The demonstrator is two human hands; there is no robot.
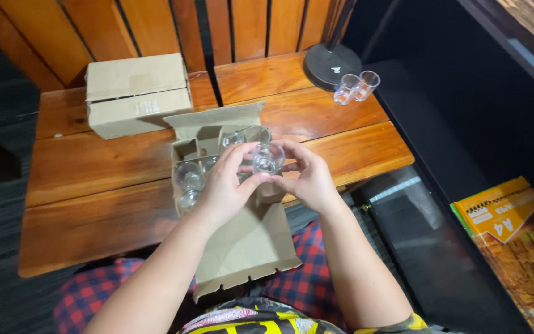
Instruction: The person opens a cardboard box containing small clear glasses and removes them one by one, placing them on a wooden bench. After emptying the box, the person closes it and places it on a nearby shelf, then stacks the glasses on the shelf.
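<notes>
Above open brown cardboard box (217, 179) on slatted wooden table (94, 167): small clear drinking glass (268, 158), pinched from both sides by left hand (227, 188) and right hand (307, 179). Beside: closed cardboard carton (137, 93), 2 clear plastic cups (356, 86).

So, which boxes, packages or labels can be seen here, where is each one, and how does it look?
Open box: plain brown cardboard with dividers, table front edge, flap over the lap, glasses inside.
Closed box: brown cardboard, rectangular, table's far left.
Paper package: yellow-orange with green edge, flat, low right on the dark shelf; printed label on top.
</notes>
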